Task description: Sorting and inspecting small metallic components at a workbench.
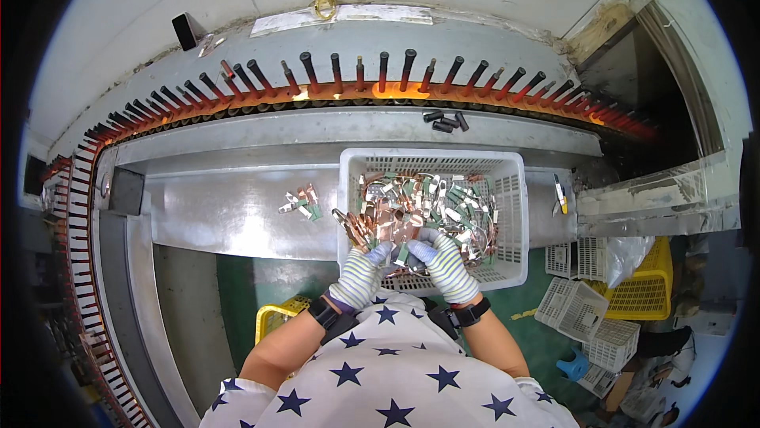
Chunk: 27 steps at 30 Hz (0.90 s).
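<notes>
Lying heaped in a white basket (517, 226), copper-and-green pieces (467, 214), a few pinched in both half-closed hands (358, 277).

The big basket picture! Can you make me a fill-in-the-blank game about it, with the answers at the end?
1. The left hand and right hand wear gloves with a pattern of ____.
2. The dark blue shapes on the white shirt are ____.
3. A small pile of parts lies on the metal table, to the ____ of the big pale basket.

Missing words: stripes; stars; left
</notes>
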Motion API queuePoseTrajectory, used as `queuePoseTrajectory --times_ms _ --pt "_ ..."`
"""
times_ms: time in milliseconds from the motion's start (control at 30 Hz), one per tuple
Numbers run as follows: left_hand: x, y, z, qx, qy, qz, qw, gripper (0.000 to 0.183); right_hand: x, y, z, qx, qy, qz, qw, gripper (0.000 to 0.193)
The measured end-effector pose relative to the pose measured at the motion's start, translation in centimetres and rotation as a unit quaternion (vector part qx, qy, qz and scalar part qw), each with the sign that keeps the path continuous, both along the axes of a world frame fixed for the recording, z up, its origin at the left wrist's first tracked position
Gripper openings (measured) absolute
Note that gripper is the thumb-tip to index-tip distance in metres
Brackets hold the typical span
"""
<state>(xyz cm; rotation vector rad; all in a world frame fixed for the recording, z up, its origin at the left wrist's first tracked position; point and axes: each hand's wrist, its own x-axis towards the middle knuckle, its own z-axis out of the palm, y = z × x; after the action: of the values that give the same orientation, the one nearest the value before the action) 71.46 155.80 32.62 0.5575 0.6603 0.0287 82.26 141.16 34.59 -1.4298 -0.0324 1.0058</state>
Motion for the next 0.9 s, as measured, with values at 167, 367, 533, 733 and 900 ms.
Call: queuePoseTrajectory --times_ms 167,367,533,733,900 --pt "1.0 0.6 -2.2 -0.015 0.0 -0.023 1.0 0.044 1.2 1.2 -0.8 -0.023 0.008 -0.01 1.0 0.03" --pt "2.9 1.2 -2.0 -0.004 0.034 -0.042 0.999 0.05 2.9 2.0 -3.3 -0.042 0.023 0.008 0.999 0.029" --pt "3.7 1.7 -2.5 0.013 0.017 -0.036 0.999 0.049 3.8 3.2 -2.8 -0.057 0.033 0.006 0.998 0.027" --pt "4.6 2.0 -2.9 0.006 0.039 -0.022 0.999 0.039 4.7 3.6 -3.6 -0.044 0.055 -0.005 0.998 0.027" --pt "5.1 2.5 -3.4 0.021 0.072 -0.021 0.997 0.035 5.2 4.0 -6.2 -0.054 -0.061 0.055 0.995 0.029"
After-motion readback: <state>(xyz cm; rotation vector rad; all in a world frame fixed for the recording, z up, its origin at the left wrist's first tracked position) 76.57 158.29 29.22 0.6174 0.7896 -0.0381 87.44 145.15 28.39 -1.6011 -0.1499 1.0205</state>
